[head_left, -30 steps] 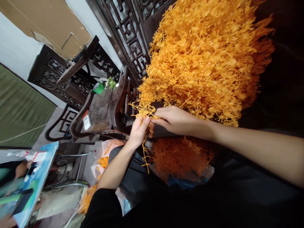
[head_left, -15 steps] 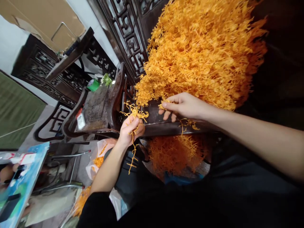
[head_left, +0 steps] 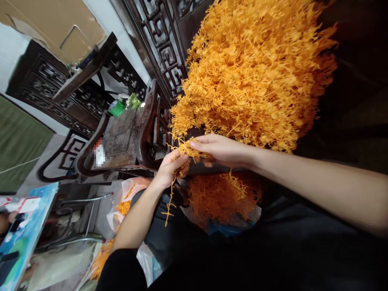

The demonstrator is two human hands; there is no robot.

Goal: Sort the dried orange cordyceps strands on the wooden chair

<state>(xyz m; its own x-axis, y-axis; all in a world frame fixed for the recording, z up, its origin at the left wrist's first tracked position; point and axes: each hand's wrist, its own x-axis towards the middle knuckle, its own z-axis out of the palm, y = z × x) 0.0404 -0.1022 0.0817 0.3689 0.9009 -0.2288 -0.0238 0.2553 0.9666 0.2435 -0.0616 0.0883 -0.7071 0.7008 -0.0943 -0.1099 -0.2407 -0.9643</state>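
Observation:
My left hand is closed around a small bunch of thin orange branching sprigs. One long sprig hangs down below that fist. My right hand meets it from the right, thumb and fingers pinched on orange sprig ends at the top of the bunch. Exactly which strands each hand grips is partly hidden by the fingers. Just behind both hands rises a big heap of the same orange sprigs, piled on a dark wooden seat.
Below the seat edge lies a second, shaded heap of orange sprigs. To the left, a carved dark wooden table bears a green tape roll. Plastic bags with orange pieces lie on the floor. Part of another person shows at the far left.
My right hand has moved left from beside the heap to my left hand, bringing its orange piece to the bunch. My left hand stays nearly in place.

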